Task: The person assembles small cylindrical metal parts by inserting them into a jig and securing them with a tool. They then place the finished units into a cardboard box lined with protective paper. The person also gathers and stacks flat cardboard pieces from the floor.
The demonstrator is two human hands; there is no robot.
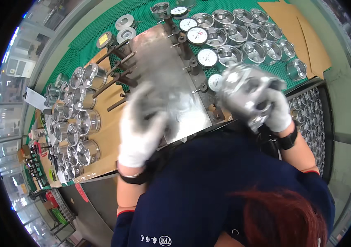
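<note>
My right hand (279,112), in a white glove, is closed around the side of a shiny metal piston (247,92). The piston is tilted and somewhat blurred, to the right of a flat metal plate (192,113). Over the plate's left edge is my left hand (136,133), also gloved and smeared by motion. Its thumb and fingers stand apart, and I see nothing held between them. A grey blur lies over the plate beyond that hand; what it is cannot be made out.
Dial gauges (207,57) on posts line the plate's right side, and rods (115,76) its left. Rows of pistons (236,33) stand at the far right on green matting; more pistons (88,121) stand on cardboard at left. A tray of parts (311,123) lies right.
</note>
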